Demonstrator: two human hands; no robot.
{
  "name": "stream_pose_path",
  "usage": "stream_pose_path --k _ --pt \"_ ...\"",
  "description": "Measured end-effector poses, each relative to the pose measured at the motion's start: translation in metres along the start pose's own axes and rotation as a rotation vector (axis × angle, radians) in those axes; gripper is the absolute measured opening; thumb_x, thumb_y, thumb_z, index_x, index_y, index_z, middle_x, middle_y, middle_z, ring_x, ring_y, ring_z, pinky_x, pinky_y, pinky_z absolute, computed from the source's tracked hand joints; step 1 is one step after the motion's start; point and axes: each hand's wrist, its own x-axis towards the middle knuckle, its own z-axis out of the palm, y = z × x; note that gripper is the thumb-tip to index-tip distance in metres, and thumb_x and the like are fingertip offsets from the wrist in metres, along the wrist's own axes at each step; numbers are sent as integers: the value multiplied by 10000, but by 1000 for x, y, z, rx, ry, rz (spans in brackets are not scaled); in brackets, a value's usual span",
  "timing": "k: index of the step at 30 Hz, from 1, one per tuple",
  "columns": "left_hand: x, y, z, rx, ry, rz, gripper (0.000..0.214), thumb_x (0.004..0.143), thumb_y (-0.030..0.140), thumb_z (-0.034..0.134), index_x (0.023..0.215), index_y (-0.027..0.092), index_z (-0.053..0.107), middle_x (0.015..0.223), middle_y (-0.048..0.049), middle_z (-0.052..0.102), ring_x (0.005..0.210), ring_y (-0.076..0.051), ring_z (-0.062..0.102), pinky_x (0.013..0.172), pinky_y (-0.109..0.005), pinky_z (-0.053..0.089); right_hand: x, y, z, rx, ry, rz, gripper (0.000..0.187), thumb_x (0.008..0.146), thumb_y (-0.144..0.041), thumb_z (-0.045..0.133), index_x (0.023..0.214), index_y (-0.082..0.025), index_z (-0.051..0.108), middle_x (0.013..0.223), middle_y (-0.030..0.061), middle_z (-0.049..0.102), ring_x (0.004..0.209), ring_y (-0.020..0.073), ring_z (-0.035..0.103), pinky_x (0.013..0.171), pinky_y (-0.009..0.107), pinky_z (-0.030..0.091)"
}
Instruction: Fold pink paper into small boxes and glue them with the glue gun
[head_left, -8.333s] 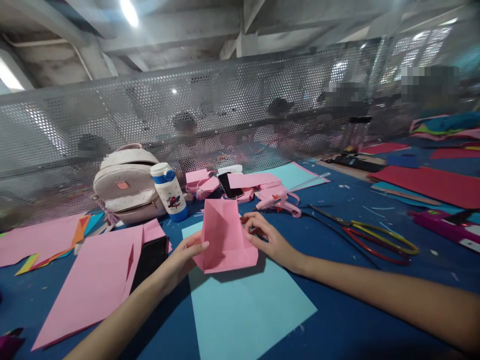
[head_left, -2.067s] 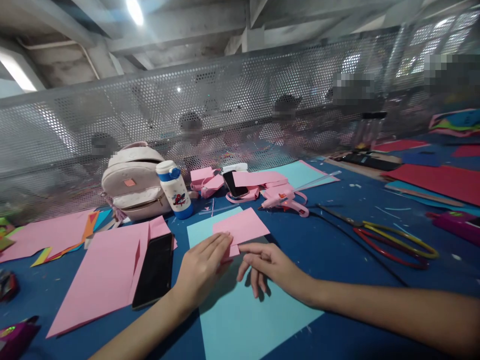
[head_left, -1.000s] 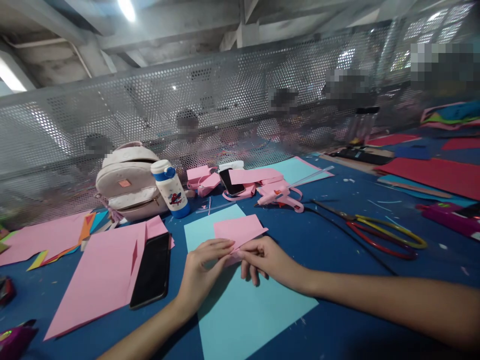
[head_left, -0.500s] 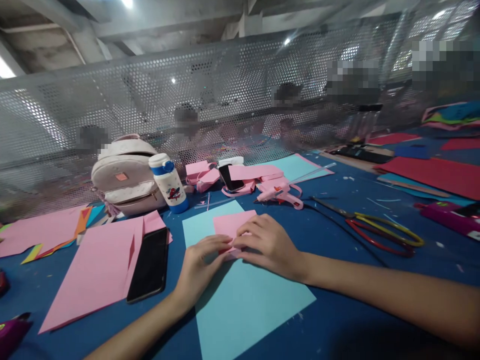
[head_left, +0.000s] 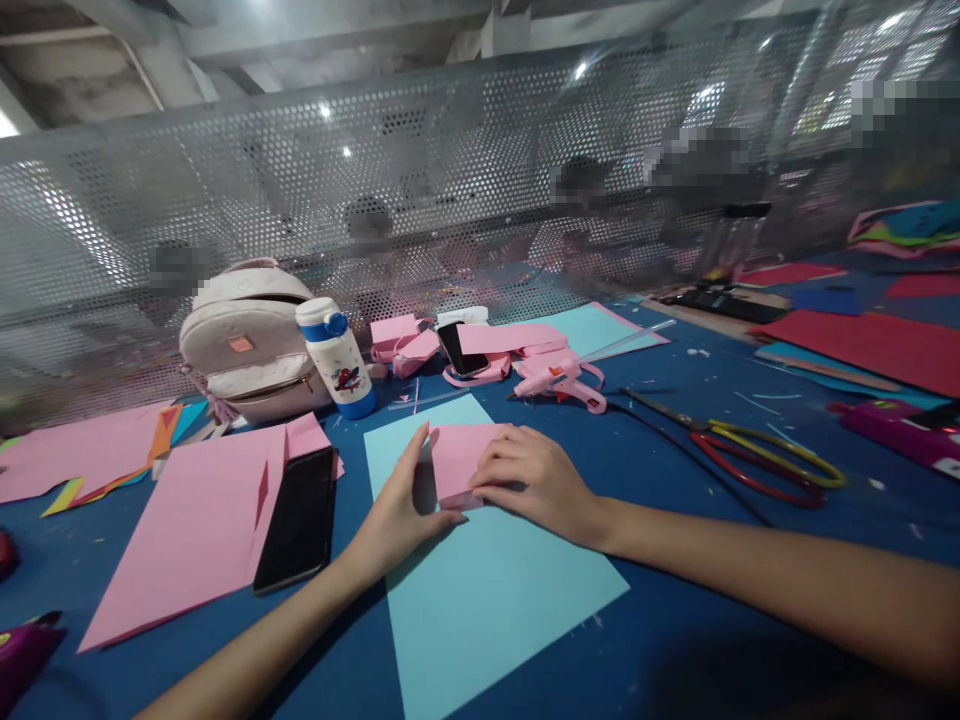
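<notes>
A small pink paper box (head_left: 465,460) lies on a light blue sheet of paper (head_left: 499,610) in front of me. My right hand (head_left: 536,480) grips the box's right side, with its fingers curled over the top edge and front corner. To the left of the box, my left hand (head_left: 401,505) is spread, its fingers pointing up along the left side and its thumb by the lower front edge. Whether the left fingers touch the box I cannot tell. Beyond my right hand lies a pink glue gun (head_left: 559,382).
Scissors (head_left: 765,455) with red and yellow handles lie to the right, beside a dark cord. On the left are folded pink paper (head_left: 195,530), a black phone (head_left: 296,520), a bottle (head_left: 335,360) and a backpack (head_left: 247,345). A perforated metal screen (head_left: 450,180) stands behind.
My left hand has opened and drawn back from the pink paper's front edge to its left side. The paper's front face now shows as a box side. My right hand stays on it.
</notes>
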Motion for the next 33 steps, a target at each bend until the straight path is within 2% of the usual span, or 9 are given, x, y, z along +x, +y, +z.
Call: stream_pose_path --k 7,13,21,28,33 --pt "5 8 -4 -129 -44 -74 1186 680 351 834 1574 225 64 1615 -178 231 1491 -350 253 1220 -539 195 2 -2 1 120 57 20 133 922 -292 675 831 -210 726 833 22 720 845 184 605 812 345 404" --pt "3 2 -7 -178 -49 -35 1191 730 382 806 1577 239 -20 1550 -162 336 1467 -342 291 1218 -530 198 2 -7 1 155 103 21 133 927 -290 667 845 -201 721 823 32 716 806 182 589 775 347 425" --pt "0 -2 -4 -193 3 41 1175 736 303 803 1573 296 -21 1515 -137 359 1399 -314 394 1197 -522 262 1 -8 -1 92 76 -5 138 947 -306 638 910 -207 726 868 43 713 874 188 596 819 356 435" --pt "1 4 -3 -257 84 -23 1187 701 340 821 1563 282 7 1483 -168 369 1343 -335 460 1135 -541 367 1 -6 -5 57 80 3 103 954 -258 622 945 -219 717 909 44 705 902 189 590 814 346 425" --pt "2 4 -1 -310 127 1 1124 736 353 788 1560 286 26 1472 -157 389 1367 -325 435 1161 -546 328 2 -3 -6 83 93 20 100 951 -215 620 968 -233 717 932 38 699 905 188 576 823 345 411"
